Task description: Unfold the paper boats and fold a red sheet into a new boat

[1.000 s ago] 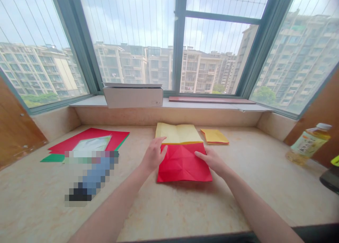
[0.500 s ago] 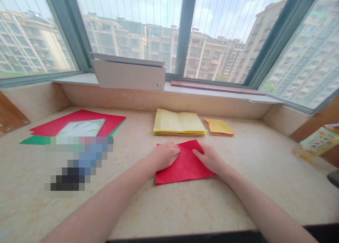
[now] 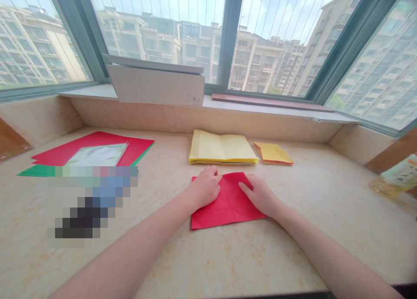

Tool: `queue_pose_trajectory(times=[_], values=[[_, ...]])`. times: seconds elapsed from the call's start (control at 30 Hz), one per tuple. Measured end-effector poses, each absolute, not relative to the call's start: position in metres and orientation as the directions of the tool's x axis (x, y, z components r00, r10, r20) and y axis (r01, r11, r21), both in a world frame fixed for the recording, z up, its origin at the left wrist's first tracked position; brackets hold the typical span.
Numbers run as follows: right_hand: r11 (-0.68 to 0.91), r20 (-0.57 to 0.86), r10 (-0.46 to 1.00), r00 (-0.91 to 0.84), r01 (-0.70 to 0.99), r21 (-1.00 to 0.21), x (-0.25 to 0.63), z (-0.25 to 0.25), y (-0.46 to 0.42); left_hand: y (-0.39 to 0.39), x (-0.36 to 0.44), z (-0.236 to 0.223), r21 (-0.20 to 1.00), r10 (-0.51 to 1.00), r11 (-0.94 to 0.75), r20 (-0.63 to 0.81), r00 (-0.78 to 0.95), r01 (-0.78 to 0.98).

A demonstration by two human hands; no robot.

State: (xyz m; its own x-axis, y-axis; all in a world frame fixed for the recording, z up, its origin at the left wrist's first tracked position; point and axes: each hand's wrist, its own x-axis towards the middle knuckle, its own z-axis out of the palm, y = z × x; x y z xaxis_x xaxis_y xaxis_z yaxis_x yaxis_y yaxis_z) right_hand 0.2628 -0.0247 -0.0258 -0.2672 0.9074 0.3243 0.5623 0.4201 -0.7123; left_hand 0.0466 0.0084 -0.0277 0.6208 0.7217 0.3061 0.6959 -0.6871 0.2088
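Note:
A creased sheet of red paper (image 3: 230, 205) lies on the counter in front of me, with a fold line down its middle. My left hand (image 3: 206, 187) rests over its upper left part, fingers curled in and pinching near the top edge; the fingertips are partly hidden. At the right edge, my right hand (image 3: 262, 195) grips the sheet, thumb on top and the other fingers mostly out of sight. Just beyond the red sheet sit a stack of pale yellow folded paper (image 3: 223, 148) and a smaller orange-yellow folded piece (image 3: 274, 153).
Red sheets (image 3: 65, 148) and green sheets (image 3: 35, 170) lie at the left under a clear packet (image 3: 99, 155), beside a pixelated patch. A bottle (image 3: 399, 177) stands at the far right. A white box (image 3: 156, 84) sits on the window sill.
My left hand's fingers have shifted slightly up and curled more at the red paper's top edge. My right hand keeps its place on the sheet. The camera view has moved a little.

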Motion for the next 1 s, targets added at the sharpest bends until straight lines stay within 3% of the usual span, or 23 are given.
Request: queue_pose_trajectory(times=[0.2, 0.4, 0.73, 1.0], values=[[0.646, 0.382, 0.763, -0.522, 0.592, -0.482, 0.262, -0.03, -0.029, 0.012, 0.046, -0.029, 0.233, 0.728, -0.683, 0.302, 0.616, 0.693], [0.722, 0.362, 0.691, -0.625, 0.612, -0.323, 0.263, -0.033, -0.031, 0.011, 0.044, -0.03, 0.288, 0.723, -0.689, 0.336, 0.604, 0.665], [0.675, 0.369, 0.738, -0.566, 0.615, -0.407, 0.262, -0.036, -0.03, 0.005, 0.045, -0.029, 0.32, 0.733, -0.678, 0.36, 0.577, 0.662], [0.673, 0.364, 0.737, -0.57, 0.569, -0.472, 0.262, -0.034, -0.03, 0.008, 0.048, -0.031, 0.222, 0.718, -0.689, 0.333, 0.611, 0.689]])
